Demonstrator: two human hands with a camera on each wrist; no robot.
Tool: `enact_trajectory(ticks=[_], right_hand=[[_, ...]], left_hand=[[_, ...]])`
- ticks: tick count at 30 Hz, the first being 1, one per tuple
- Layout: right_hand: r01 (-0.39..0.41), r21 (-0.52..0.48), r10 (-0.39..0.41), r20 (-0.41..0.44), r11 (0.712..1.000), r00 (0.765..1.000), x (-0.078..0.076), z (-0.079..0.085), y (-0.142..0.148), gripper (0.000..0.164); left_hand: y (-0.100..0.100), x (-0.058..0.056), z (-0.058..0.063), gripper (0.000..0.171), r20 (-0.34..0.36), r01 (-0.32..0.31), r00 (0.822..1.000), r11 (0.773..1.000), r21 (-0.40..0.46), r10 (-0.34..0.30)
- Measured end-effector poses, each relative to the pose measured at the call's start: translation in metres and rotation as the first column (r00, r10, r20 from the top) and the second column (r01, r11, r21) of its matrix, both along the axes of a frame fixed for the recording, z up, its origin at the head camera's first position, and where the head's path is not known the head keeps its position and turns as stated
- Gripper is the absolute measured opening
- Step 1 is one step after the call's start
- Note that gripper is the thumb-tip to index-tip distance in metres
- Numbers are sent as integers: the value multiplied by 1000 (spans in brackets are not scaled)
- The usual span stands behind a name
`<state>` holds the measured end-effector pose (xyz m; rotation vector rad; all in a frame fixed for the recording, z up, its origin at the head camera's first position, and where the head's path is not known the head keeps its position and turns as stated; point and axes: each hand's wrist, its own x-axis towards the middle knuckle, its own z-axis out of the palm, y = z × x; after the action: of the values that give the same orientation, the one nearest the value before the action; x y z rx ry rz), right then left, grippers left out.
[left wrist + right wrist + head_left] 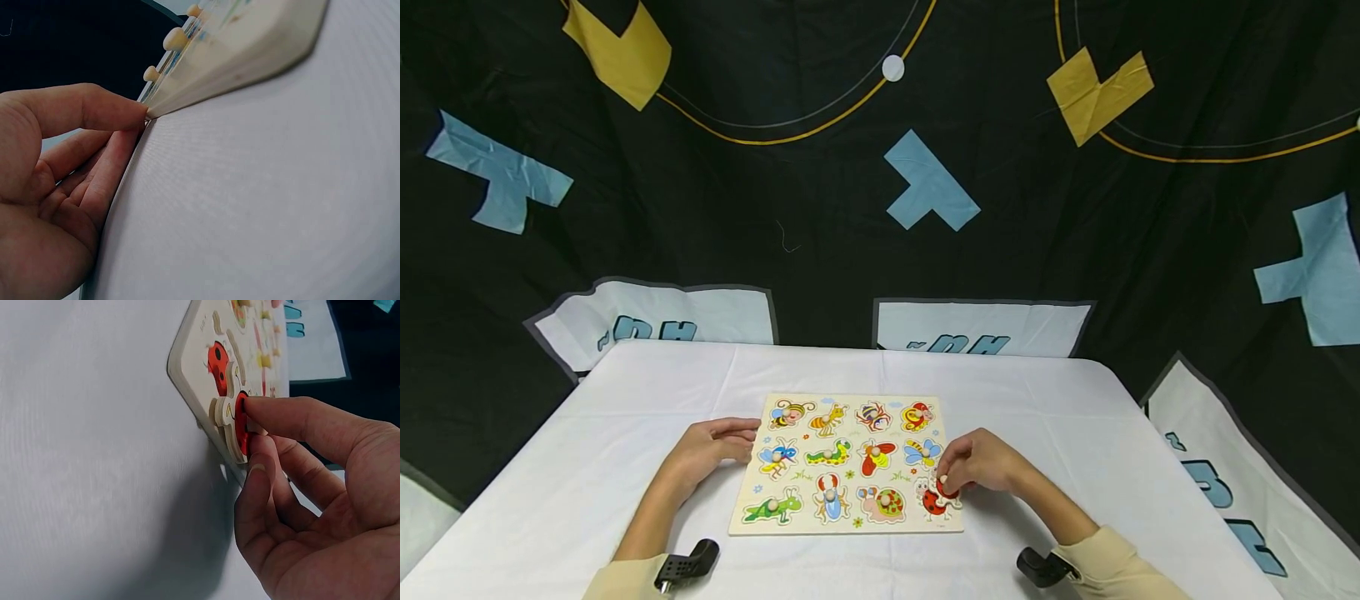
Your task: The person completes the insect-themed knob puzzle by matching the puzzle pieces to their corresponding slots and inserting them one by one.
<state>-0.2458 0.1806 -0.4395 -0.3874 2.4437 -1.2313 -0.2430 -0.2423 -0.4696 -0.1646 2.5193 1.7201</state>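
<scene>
A wooden peg puzzle board with colourful insect pieces lies flat on the white table. At its lower right corner my right hand pinches a red ladybug puzzle piece between thumb and fingers. The piece is tilted and overlaps the printed ladybug recess, partly off the board's edge; its knob is mostly hidden by the fingers. My left hand rests at the board's left edge, fingers fairly straight. Up close in the left wrist view, its fingertips touch the board's side.
Several other pieces with round knobs sit in the board, such as a snail, a blue beetle and a green grasshopper. White cloth covers the table. Behind it hangs a black curtain with blue and yellow shapes.
</scene>
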Motion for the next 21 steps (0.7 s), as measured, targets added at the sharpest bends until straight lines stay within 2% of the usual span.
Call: enact_trajectory(ticks=[21], right_hand=[[-34, -44, 36, 48, 998, 998, 6, 0, -16, 18]], left_hand=[[1, 0, 0, 59, -4, 4, 1000, 1000, 0, -4]])
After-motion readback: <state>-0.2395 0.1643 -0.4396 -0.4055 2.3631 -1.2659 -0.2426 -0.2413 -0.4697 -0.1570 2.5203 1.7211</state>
